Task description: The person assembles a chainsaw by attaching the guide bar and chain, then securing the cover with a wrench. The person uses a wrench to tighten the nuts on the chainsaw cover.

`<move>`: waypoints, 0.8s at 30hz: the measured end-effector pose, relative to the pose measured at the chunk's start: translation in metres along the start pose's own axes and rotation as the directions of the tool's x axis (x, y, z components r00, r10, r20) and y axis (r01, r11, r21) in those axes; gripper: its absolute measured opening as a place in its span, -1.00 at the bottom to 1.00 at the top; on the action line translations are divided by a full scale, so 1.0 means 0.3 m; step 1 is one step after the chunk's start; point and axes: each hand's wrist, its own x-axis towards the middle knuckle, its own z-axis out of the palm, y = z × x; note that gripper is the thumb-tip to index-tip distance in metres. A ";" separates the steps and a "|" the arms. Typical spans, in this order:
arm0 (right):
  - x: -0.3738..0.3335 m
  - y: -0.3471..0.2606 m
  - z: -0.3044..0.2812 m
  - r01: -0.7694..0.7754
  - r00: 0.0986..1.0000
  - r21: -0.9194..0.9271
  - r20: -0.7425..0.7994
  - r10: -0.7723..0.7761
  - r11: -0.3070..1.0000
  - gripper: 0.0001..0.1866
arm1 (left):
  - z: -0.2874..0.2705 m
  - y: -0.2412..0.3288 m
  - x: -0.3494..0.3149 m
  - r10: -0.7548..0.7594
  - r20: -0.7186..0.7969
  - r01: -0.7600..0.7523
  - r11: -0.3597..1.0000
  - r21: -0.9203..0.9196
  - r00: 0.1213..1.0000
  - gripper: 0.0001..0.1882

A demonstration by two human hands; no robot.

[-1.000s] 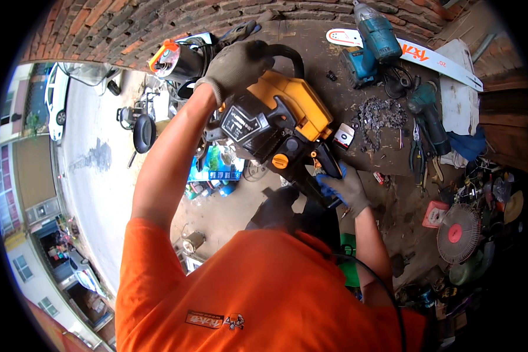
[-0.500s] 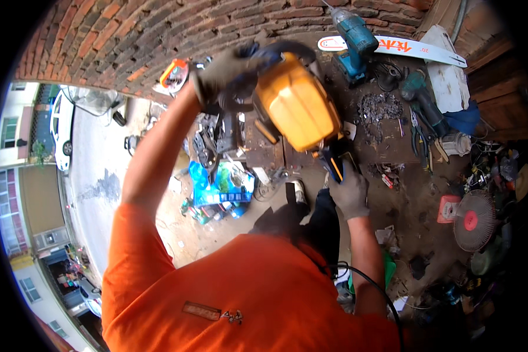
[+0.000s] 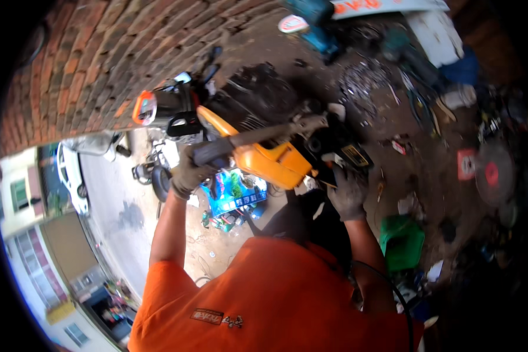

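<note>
A chainsaw body [image 3: 270, 164] with a yellow-orange housing is held in front of me, with no guide bar fitted on the side that shows. My left hand [image 3: 188, 176], in a grey work glove, is closed round the dark grip of its tube handle [image 3: 234, 144]. At the saw's black right end, my gloved right hand [image 3: 347, 196] grips it from beneath, its fingertips partly hidden. Beyond the saw lies a dark, greasy heap of parts [image 3: 264, 88] on the bench. A loose saw chain [image 3: 361, 85] is piled farther right.
Along the far side are a teal drill [image 3: 317, 29], a white guide bar [image 3: 369, 6] and a teal angle grinder [image 3: 413, 56]. Pliers [image 3: 419, 105] lie nearby. A blue bag [image 3: 234, 196], a green bin [image 3: 402, 240] and a fan [image 3: 494, 182] stand lower. A brick wall [image 3: 100, 76] rises at left.
The chainsaw has been lowered toward me and turned, so its tube handle and black end now show. My left hand has come down and nearer. The whole view has also shifted.
</note>
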 end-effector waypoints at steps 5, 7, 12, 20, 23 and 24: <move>0.052 0.009 -0.089 -0.059 0.996 -0.011 -0.066 0.058 0.998 -0.45 | 0.099 0.170 0.063 -0.023 -0.084 0.029 0.997 0.074 0.996 -0.85; 0.022 0.054 -0.118 -0.036 0.986 0.103 -0.158 0.052 0.994 -0.50 | 0.175 0.294 0.005 -0.086 -0.066 0.088 0.996 0.018 0.994 -0.81; -0.193 0.058 -0.253 -0.030 0.999 0.157 -0.006 0.031 0.987 -0.46 | 0.266 0.403 -0.288 -0.076 -0.149 0.118 0.948 0.296 0.986 -0.79; -0.452 0.318 -0.193 0.018 0.997 0.279 0.068 -0.039 0.960 -0.21 | 0.452 0.196 -0.801 -0.501 -0.146 0.395 0.803 -0.445 0.853 -0.63; -0.623 0.575 -0.013 -0.013 0.993 0.562 0.101 -0.053 0.827 -0.15 | 0.576 0.095 -0.900 -0.677 -0.105 0.531 0.655 -0.537 0.728 -0.52; -0.665 0.668 0.052 -0.041 0.999 0.646 0.028 0.030 0.762 -0.27 | 0.617 0.041 -0.901 -0.729 -0.095 0.573 0.604 -0.554 0.677 -0.51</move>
